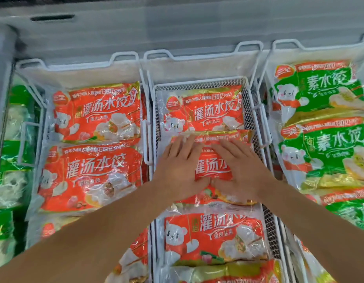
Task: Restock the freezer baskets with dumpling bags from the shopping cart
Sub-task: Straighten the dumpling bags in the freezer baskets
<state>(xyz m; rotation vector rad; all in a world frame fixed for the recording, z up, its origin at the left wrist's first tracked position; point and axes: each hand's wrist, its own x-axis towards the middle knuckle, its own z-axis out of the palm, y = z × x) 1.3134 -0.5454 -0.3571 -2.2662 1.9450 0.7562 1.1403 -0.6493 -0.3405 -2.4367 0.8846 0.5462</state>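
Observation:
Both my hands press flat on a red dumpling bag [212, 168] lying in the middle white wire freezer basket [199, 83]. My left hand [180, 165] covers the bag's left half, fingers straight. My right hand [241, 170] covers its right half, fingers straight as well. Another red bag [203, 113] lies behind it in the same basket, and one more red bag [214, 237] lies in front, nearer to me. The shopping cart is out of view.
The left basket [79, 66] holds red bags [97, 113]. The right basket [311, 48] holds green bags [317, 86]. More green bags [11, 160] lie at the far left. The grey freezer wall [177, 31] runs along the back.

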